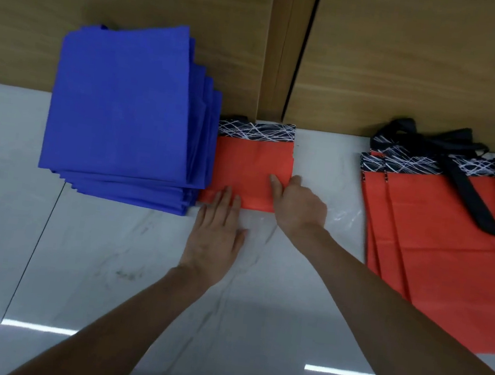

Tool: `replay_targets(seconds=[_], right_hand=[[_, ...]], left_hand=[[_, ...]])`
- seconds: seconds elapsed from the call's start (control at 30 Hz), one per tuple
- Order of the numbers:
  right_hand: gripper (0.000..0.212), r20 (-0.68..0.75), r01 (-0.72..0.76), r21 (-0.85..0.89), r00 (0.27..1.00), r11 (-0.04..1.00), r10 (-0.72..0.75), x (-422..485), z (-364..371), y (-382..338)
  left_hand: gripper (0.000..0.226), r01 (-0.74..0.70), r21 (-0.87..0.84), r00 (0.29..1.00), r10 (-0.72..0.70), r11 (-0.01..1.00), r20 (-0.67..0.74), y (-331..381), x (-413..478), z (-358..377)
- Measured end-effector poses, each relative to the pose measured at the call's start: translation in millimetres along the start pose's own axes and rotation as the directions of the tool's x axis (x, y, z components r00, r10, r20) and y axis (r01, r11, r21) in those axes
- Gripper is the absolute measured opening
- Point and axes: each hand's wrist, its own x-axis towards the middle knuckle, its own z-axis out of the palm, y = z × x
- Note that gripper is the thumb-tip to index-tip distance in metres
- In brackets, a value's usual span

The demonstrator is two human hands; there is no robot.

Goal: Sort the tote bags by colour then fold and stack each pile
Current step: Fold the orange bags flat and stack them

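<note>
1. Closing out the fold on the folded orange tote bag (251, 169): lies flat and small on the floor tile (104, 278), patterned black-and-white band turned to 12 o'clock, right against the foot of the wooden wall panel (410, 67).
2. At the bag's 6 o'clock edge, pressing down with the left hand (215, 239): fingers straight and close together, tips on the orange cloth, palm over the tile, gripping nothing.
3. At the bag's 5 o'clock corner, steadying with the right hand (297, 206): index finger laid straight on the cloth, thumb against the right edge, remaining fingers hidden under the hand. Pinch or plain press cannot be told.
4. At 9 o'clock, hard against the bag: stack of folded blue tote bags (121, 109), edges stepped, seemingly finished.
5. At 3 o'clock, well apart: pile of unfolded orange tote bags (448, 268), black handles (485, 197) sprawled across the top, not yet folded. Between pile and bag, a scrap of clear plastic film (345, 215).
6. Judged step: blue done, orange stack just begun, with this bag as its base.
7. Next move likely calls for lifting both hands away, reaching to 3 o'clock, drawing off the top bag by its body rather than a loose loop, tucking the handles in, folding to the same size and landing it square on this one.
</note>
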Motion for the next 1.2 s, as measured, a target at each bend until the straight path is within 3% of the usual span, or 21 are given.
replay_targets(seconds=[0.07, 0.17, 0.27, 0.37, 0.43, 0.53, 0.67, 0.83, 0.9, 0.97, 1.1, 1.2], right_hand=[[0.056, -0.119, 0.031, -0.091, 0.992, 0.995, -0.042, -1, -8, 4], [0.054, -0.257, 0.059, -0.074, 0.963, 0.996, -0.076, -8, -15, 13], [0.05, -0.352, 0.107, 0.069, 0.933, 0.992, -0.076, -20, -26, 22], [0.043, -0.359, 0.101, 0.254, 0.934, 0.962, -0.004, -34, -38, 36], [0.038, -0.359, 0.091, 0.29, 0.933, 0.953, 0.02, -48, -40, 50], [0.026, -0.349, 0.132, 0.223, 0.936, 0.966, -0.048, -75, -32, 74], [0.021, -0.319, 0.149, 0.091, 0.941, 0.985, -0.113, -105, -27, 111], [0.063, -0.315, -0.114, -0.027, 0.944, 0.993, 0.099, -144, -34, 188], [0.072, -0.179, -0.222, -0.052, 0.961, 0.974, 0.21, -154, -40, 214], [0.065, -0.049, -0.249, -0.068, 0.968, 0.966, 0.246, -156, -43, 233], [0.039, -0.085, -0.095, -0.224, 0.993, 0.97, 0.077, -154, -33, 242], [0.039, -0.057, -0.001, -0.435, 0.998, 0.9, -0.027, -152, -26, 240]], left_hand=[[0.058, -0.005, 0.011, 0.999, 0.005, 1.0, -0.041, 4, 0, -3], [0.058, -0.016, 0.029, 0.996, 0.019, 0.999, -0.087, 12, 2, -12], [0.059, -0.028, -0.001, 0.994, 0.028, 1.0, -0.108, 22, 2, -22], [0.056, -0.036, -0.03, 0.994, 0.033, 0.999, -0.107, 33, -1, -31], [0.052, -0.065, -0.06, 0.99, 0.056, 0.996, -0.132, 41, -6, -35], [0.049, -0.179, -0.108, 0.976, 0.162, 0.978, -0.147, 58, -20, -36], [0.04, -0.286, -0.131, 0.958, 0.282, 0.949, -0.051, 80, -34, -25], [0.049, -0.283, -0.256, 0.946, 0.312, 0.924, 0.082, 100, -41, -8], [0.05, -0.28, -0.295, 0.939, 0.325, 0.914, 0.116, 107, -43, -1], [0.051, -0.239, -0.342, 0.94, 0.305, 0.909, 0.155, 115, -44, 3], [0.054, -0.112, -0.437, 0.952, 0.222, 0.893, 0.21, 129, -47, 2], [0.051, -0.181, -0.362, 0.945, 0.263, 0.915, 0.193, 125, -49, 7]])
